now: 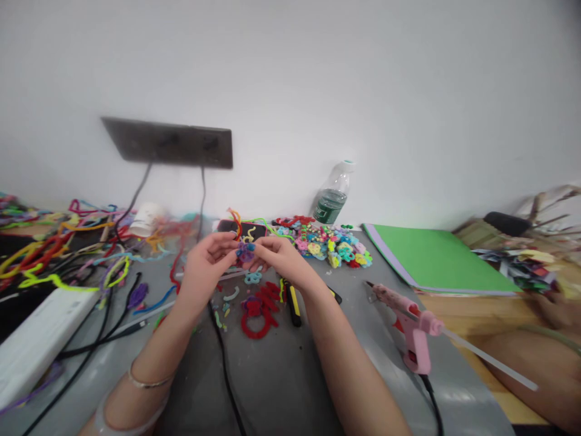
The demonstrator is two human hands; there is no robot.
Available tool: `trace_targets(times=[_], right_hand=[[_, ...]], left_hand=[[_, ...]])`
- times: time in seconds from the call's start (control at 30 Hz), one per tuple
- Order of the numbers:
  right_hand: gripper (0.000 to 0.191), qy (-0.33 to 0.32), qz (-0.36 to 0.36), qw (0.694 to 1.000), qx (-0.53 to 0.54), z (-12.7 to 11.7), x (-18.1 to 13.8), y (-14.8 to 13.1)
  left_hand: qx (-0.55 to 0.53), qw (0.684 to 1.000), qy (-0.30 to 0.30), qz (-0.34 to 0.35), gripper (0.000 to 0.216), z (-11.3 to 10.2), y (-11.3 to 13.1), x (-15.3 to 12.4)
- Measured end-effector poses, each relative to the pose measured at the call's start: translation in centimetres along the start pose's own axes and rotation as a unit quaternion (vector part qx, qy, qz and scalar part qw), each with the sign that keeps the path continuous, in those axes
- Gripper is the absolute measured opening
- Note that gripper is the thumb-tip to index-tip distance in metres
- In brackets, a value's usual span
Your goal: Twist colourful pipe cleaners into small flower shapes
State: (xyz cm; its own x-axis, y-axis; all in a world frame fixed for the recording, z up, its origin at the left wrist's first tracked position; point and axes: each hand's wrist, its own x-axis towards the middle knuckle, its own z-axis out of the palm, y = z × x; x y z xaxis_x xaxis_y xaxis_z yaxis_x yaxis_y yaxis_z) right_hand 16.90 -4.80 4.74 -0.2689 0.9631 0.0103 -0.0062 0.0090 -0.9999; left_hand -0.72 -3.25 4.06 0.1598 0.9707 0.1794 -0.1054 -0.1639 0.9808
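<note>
Between both hands, above the grey table, is a small purple flower of fuzzy pipe cleaner [246, 252] with blue bits at its sides. My left hand [207, 259] pinches it from the left, thumb and forefinger together. From the right, the fingertips of my right hand [278, 257] close on it too. Just below lie a light blue pipe-cleaner flower [253, 277] and a red pipe-cleaner ring with coils [255, 321]. A yellow and black tool handle [294, 306] lies by my right wrist, its other end hidden.
A pink glue gun [411, 327] lies on the right, cord trailing forward. Behind are a pile of colourful pipe-cleaner flowers [345, 248], a water bottle [333, 194] and green sheets [440, 254]. Loose pipe cleaners, cables and a white power strip [45, 339] crowd the left. Another person's arm [535, 369] rests at right.
</note>
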Motion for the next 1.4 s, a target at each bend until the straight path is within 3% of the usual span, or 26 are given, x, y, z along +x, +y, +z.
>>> trace_targets(times=[0.13, 0.3, 0.43, 0.53, 0.63, 0.73, 0.87, 1.0, 1.23, 1.4], right_hand=[[0.033, 0.022, -0.033, 0.999, 0.020, 0.2, 0.4, 0.5], [0.008, 0.107, -0.178, 0.977, -0.058, 0.4, 0.7, 0.5], [0.012, 0.120, -0.273, 0.946, -0.126, 0.7, 0.6, 0.2], [0.017, 0.107, -0.299, 0.940, -0.124, 0.9, 0.5, 0.2], [0.014, 0.118, -0.283, 0.947, -0.092, 1.0, 0.6, 0.4], [0.015, 0.142, -0.219, 0.965, -0.037, 0.9, 0.8, 0.6], [0.038, 0.090, -0.133, 0.987, 0.007, 0.9, 0.8, 0.5], [0.041, 0.061, -0.086, 0.992, 0.067, 1.4, 0.7, 0.3], [0.035, 0.099, -0.072, 0.985, 0.118, 1.6, 1.0, 0.8], [0.035, 0.108, -0.087, 0.988, 0.065, 0.9, 0.7, 0.3]], left_hand=[[-0.008, 1.000, -0.002, -0.009, 0.035, -0.1, 0.1, 0.0], [-0.083, 0.995, 0.034, -0.048, 0.032, 0.2, -0.1, 0.0], [-0.190, 0.969, -0.041, -0.151, 0.033, 0.5, -0.3, -0.1], [-0.218, 0.960, -0.057, -0.168, 0.034, 0.5, -0.1, -0.1], [-0.225, 0.962, -0.037, -0.153, 0.033, 0.5, 0.2, -0.2], [-0.226, 0.964, -0.014, -0.137, 0.033, 0.5, 0.3, -0.1], [-0.221, 0.969, 0.011, -0.112, 0.034, 0.6, 0.5, -0.1], [-0.201, 0.976, 0.014, -0.087, 0.035, 0.7, 0.7, -0.2], [-0.190, 0.976, -0.010, -0.105, 0.034, 0.9, 0.6, -0.2], [-0.211, 0.969, -0.019, -0.125, 0.036, 0.8, 0.4, -0.1]])
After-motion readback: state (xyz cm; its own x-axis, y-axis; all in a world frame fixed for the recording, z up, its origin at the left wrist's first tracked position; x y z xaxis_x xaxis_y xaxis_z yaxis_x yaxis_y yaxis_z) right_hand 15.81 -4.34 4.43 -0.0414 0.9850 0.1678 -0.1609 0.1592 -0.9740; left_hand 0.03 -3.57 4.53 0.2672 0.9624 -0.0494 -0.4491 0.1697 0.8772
